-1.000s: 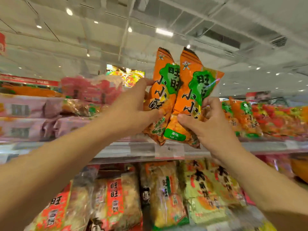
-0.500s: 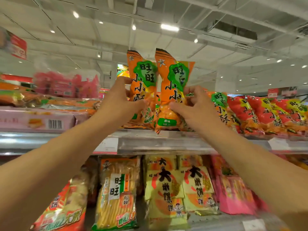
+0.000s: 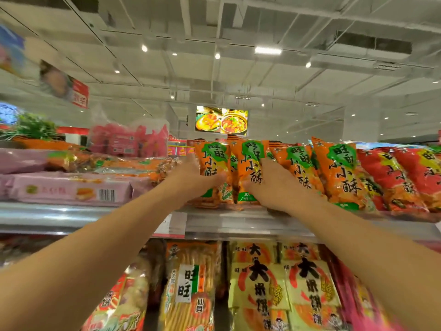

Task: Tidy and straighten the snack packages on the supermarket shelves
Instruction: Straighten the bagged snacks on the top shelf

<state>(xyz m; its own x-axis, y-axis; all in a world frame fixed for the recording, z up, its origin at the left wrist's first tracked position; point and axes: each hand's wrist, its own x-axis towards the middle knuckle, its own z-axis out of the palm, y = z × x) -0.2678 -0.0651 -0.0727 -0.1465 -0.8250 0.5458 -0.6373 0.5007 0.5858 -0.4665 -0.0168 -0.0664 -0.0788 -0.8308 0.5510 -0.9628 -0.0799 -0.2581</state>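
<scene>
Both arms are reaching up and forward to the top shelf (image 3: 238, 223). The left hand (image 3: 191, 180) is gripping one orange snack bag (image 3: 212, 163) from its left side, thumb across the front. The right hand (image 3: 274, 187) is clasping a second orange bag (image 3: 250, 163), apparently by its lower edge. Both bags are standing upright on the shelf, touching, beside the row of matching bags (image 3: 334, 173).

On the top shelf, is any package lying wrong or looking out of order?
Yes. Left of the upright orange bags that both hands hold, several orange packs lie flat in a loose heap on the pink boxes, not standing in a row. A pink bundle sits on top of them. No damage or spill shows.
</scene>
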